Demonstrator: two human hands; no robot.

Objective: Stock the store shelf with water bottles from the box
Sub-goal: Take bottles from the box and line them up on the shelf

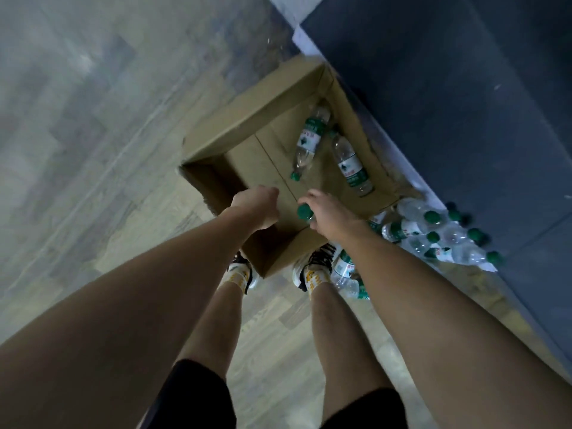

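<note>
Head view: right hand (329,213) grip closed on a green-capped water bottle (305,212) at the near edge of the cardboard box (244,119). Left hand (258,209) fisted over the near-left edge; contents not discernible. Two bottles (309,140) lie inside by the far-right wall. Loose bottles (433,233) on the floor right of it.

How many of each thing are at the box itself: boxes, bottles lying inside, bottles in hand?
Cardboard box: 1
Water bottles lying inside: 2
Green-capped bottle in the right hand: 1
Total: 4
</note>
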